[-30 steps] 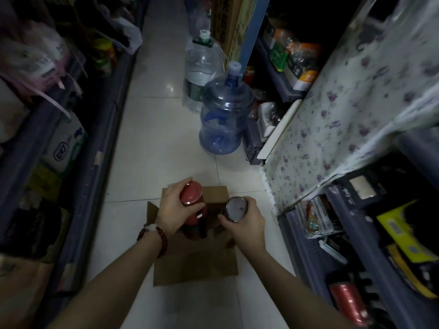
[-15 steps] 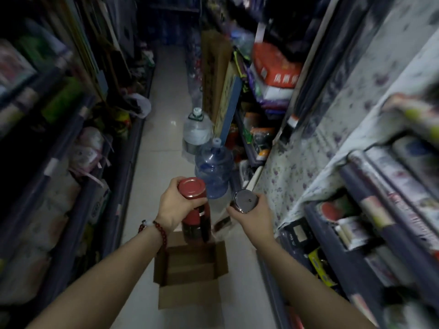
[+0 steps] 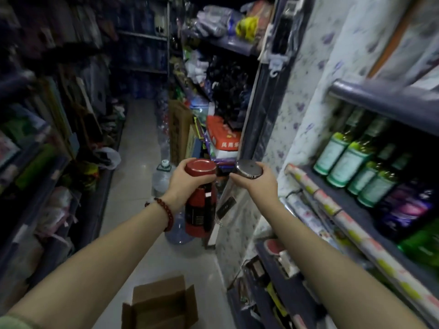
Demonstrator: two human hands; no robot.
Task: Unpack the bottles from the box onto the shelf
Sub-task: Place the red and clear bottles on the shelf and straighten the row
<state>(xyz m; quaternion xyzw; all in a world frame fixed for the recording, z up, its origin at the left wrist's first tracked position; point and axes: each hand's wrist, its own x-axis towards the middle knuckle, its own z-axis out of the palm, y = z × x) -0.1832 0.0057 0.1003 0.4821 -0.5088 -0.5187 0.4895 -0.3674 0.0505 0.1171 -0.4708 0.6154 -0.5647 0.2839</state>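
Observation:
My left hand (image 3: 184,184) grips a red bottle (image 3: 201,210) just below its red cap, holding it upright at chest height in the aisle. My right hand (image 3: 259,180) grips a second bottle by its silver lid (image 3: 249,169); its clear body hangs below the hand with a dark label (image 3: 225,206). The open cardboard box (image 3: 161,305) sits on the floor below my arms. The shelf (image 3: 351,207) on my right carries green and purple bottles.
A narrow tiled aisle runs ahead between packed shelves. Large water jugs (image 3: 162,176) stand on the floor just beyond my hands. Rolls of patterned wrap (image 3: 316,198) lie along the right shelf's front edge. A floral cloth (image 3: 306,110) hangs on the right.
Both hands have lifted the bottles out of the box and up to chest height. My view has risen, so the box now lies low in the frame and the right shelf shows.

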